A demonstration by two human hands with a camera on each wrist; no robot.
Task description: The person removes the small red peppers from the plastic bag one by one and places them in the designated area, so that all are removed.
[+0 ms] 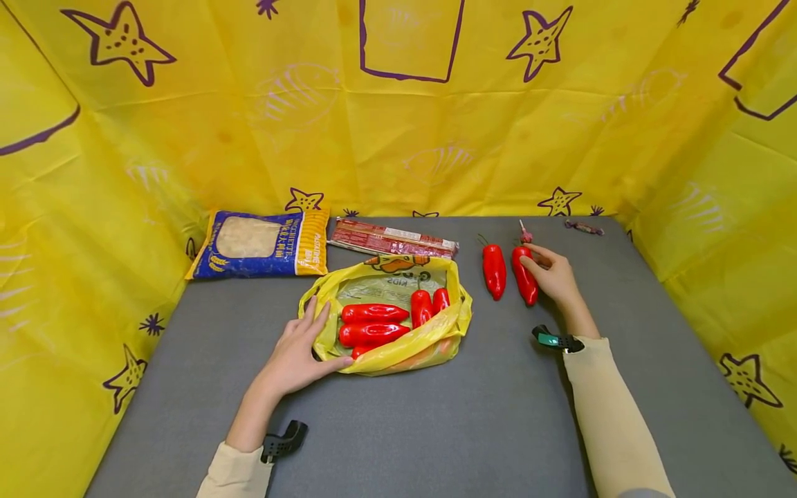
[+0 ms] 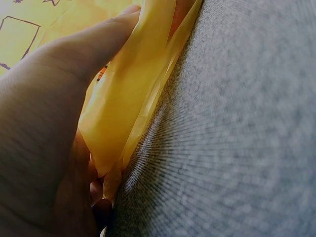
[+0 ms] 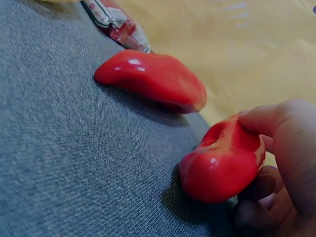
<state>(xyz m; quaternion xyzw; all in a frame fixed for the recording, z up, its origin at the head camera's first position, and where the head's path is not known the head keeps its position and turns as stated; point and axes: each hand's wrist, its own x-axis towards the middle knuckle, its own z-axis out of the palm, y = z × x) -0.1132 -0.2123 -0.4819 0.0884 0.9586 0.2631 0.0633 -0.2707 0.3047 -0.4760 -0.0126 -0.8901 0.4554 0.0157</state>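
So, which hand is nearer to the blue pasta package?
Left. The left hand touches the yellow bag, in front and right of the package; the right hand holds a pepper, farther right.

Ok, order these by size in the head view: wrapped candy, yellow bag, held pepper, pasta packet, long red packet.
1. Yellow bag
2. Pasta packet
3. Long red packet
4. Held pepper
5. Wrapped candy

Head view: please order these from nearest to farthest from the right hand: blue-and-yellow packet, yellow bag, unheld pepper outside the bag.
1. Unheld pepper: just left of the held pepper in the right hand.
2. Yellow bag: farther left.
3. Blue-and-yellow packet: far left, beyond the bag.
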